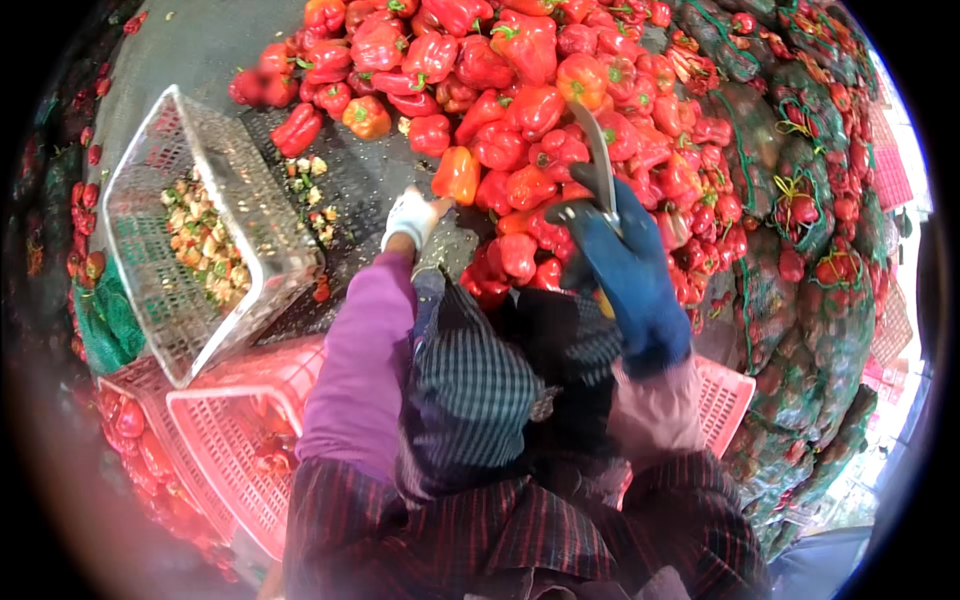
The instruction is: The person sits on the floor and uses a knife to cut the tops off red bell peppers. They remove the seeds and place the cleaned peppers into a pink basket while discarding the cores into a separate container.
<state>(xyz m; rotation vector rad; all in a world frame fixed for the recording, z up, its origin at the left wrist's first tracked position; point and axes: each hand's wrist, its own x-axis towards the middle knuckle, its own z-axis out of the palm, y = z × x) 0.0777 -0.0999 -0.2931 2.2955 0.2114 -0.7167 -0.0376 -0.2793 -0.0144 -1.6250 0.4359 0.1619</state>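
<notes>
My left hand (409, 217), in a white glove, reaches forward with fingers apart at the lower left of an orange bell pepper (456, 175). Whether its fingertips touch that pepper is hard to tell. A blue glove covers my right hand (628, 251), which grips a knife with a curved metal blade (598, 154). The blade points up and away over the heap of red bell peppers (517, 120); the glove hides its handle.
A white plastic crate (259, 281) at left stands tilted, with pepper cores (206, 244) inside. Scraps (309, 191) lie beside it. A pink crate (225, 457) holding red pieces is at lower left; another pink crate (724, 405) is beyond my right arm. Filled green mesh sacks (795, 315) line the right.
</notes>
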